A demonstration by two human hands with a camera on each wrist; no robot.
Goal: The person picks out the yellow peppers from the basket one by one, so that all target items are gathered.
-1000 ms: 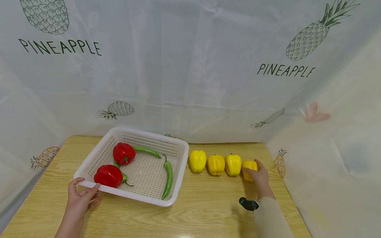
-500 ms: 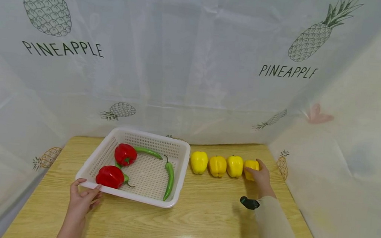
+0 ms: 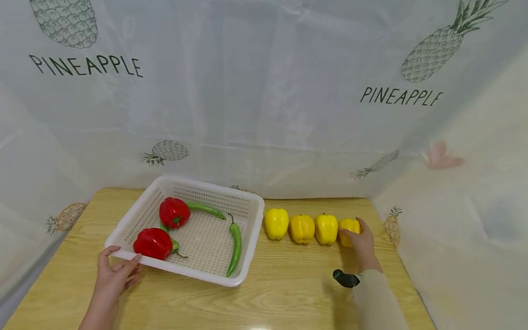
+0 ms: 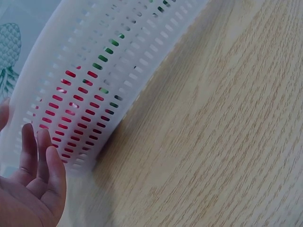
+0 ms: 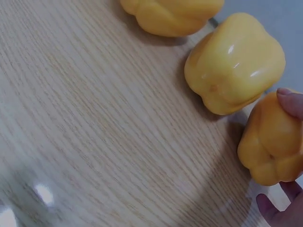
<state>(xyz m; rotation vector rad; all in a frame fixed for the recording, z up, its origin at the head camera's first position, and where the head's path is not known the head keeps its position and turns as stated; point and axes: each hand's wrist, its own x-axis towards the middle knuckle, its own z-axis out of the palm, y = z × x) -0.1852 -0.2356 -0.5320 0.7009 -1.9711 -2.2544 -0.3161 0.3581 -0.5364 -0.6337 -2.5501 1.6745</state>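
My left hand [image 3: 112,276] holds the near-left rim of a white perforated plastic basket [image 3: 193,275]. In the left wrist view several fingers [image 4: 56,182] of it lie along the outside of the basket wall. The basket contains two red bell peppers [image 3: 153,243] and long green chili peppers [image 3: 235,249]; one is partly hidden behind the red ones. On the right, my right hand [image 3: 362,243] grips the rightmost yellow bell pepper [image 3: 348,231], thumb and fingers on opposite sides of it in the right wrist view. That pepper stands at the end of a row of yellow bell peppers [image 3: 302,229].
The wood-grain table [image 3: 213,318] extends in front of the basket and the row. Behind it hangs a pale curtain [image 3: 269,108] printed with pineapples, also along both sides. A dark wrist-worn device [image 3: 345,279] sticks out by the right sleeve [image 3: 381,309].
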